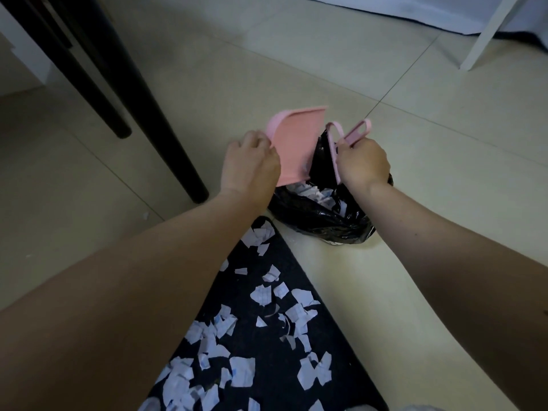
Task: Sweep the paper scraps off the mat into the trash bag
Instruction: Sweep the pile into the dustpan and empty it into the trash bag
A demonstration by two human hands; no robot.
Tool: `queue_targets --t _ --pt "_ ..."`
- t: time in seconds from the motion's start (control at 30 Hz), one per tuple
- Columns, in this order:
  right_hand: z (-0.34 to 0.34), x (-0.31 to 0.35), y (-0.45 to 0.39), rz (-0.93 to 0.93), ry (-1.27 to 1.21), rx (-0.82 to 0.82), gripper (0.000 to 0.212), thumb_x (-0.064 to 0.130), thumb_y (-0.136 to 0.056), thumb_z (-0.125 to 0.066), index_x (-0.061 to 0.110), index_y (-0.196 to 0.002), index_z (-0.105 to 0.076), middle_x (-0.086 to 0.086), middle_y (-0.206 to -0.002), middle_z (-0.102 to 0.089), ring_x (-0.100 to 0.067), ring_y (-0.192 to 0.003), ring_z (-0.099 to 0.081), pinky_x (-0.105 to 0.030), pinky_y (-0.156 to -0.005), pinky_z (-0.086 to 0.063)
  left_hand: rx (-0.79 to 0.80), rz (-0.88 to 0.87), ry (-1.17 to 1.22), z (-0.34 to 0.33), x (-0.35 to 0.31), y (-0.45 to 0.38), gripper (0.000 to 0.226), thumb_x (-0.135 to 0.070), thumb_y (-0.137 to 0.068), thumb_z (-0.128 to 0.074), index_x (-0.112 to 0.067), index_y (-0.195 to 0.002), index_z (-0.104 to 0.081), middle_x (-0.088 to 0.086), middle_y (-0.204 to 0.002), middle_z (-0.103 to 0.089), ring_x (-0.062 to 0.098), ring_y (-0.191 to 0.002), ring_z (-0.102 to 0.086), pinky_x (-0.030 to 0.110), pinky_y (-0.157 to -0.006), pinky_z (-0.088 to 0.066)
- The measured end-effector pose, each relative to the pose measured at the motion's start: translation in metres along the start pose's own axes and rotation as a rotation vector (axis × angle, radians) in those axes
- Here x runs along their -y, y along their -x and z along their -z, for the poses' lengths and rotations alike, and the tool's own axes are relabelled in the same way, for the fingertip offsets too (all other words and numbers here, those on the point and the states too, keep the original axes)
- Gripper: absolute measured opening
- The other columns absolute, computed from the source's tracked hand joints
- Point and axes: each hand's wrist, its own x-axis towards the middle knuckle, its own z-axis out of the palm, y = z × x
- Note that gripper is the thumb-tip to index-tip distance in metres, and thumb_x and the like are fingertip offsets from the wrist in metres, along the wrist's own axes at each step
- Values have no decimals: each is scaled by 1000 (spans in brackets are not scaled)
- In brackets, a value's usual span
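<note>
Pink dustpan (296, 143), gripped by the left hand (252, 164), tilts over the black trash bag (320, 215) on the floor beside the mat's far corner. Right hand (363, 164) clamps a pink brush (354, 134). Paper scraps (267, 307) cover the mat (261, 351).

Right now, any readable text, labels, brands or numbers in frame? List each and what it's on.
None readable.
Paper scraps on the mat: faint blue ruled lines or print, too small and blurred to read.
Pink dustpan in the left hand: no marking visible.
Pink brush in the right hand: no marking visible.
Black trash bag: plain, no print visible.
</note>
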Motion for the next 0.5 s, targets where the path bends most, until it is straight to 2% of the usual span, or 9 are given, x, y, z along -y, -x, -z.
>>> queue_targets --t 0.1,0.17,0.2,0.3,0.37,0.5 --pt "-4 -3 1 16 11 47 49 46 -99 -35 13 -72 -60 -2 -68 -59 -24 -63 -53 -30 -58 -33 11 -30 -42 -5 2 0 42 -12 -87 -50 -9 -129 -53 15 -139 -45 29 -120 -44 38 -85 -40" --pt "-6 -5 2 4 29 39 48 46 -99 -35 19 -63 -49 3 -62 -51 -26 -63 -51 -30 -55 -30 34 25 -19 -6 6 -1 45 -12 -88 -51 -8 -132 -50 17 -144 -40 29 -122 -43 39 -88 -40" --pt "-6 -6 1 -4 31 41 46 46 -99 -35 19 -64 -48 3 -62 -50 -26 -66 -51 -30 -56 -30 35 23 -18 -7 7 -1 46 -13 -89 -51 -7 -134 -48 17 -146 -37 29 -123 -43 39 -89 -40" --pt "-8 -10 -1 -3 36 87 48 50 -97 -36 13 -74 -58 -3 -72 -60 -27 -69 -53 -30 -61 -32 -9 -70 -59 -8 6 0 48 -16 -90 -50 -9 -136 -45 16 -150 -33 28 -122 -44 38 -87 -40" --pt "-9 -11 -2 -10 35 75 49 50 -97 -36 13 -73 -57 -5 -76 -60 -29 -71 -54 -29 -63 -32 -37 -86 -69 -8 4 -1 52 -17 -90 -49 -8 -140 -40 15 -152 -30 27 -121 -43 37 -86 -39" --pt "-8 -13 -2 -5 52 115 44 47 -97 -38 12 -80 -60 -4 -75 -61 -26 -66 -53 -30 -59 -32 -78 -77 -72 -5 2 -3 59 -18 -89 -50 -9 -145 -32 15 -157 -18 27 -121 -41 37 -89 -38"
